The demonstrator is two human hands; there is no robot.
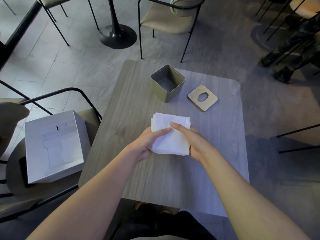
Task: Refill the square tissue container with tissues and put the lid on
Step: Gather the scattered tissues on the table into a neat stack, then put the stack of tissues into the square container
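A stack of white tissues (170, 135) is held over the middle of the wooden table (138, 170). My left hand (146, 144) grips its left edge with the thumb lying across the top. My right hand (192, 140) holds the right edge, its thumb also on top. The square olive tissue container (166, 83) stands open and empty at the far side of the table. Its wooden lid (203, 97), with an oval hole, lies flat on the table just right of the container.
A white open box (54, 146) with more white tissue packs rests on a chair (69, 91) to my left. Other chairs (169, 16) and a black table base (117, 35) stand beyond the table. A person's dark boots (284, 54) are at the far right.
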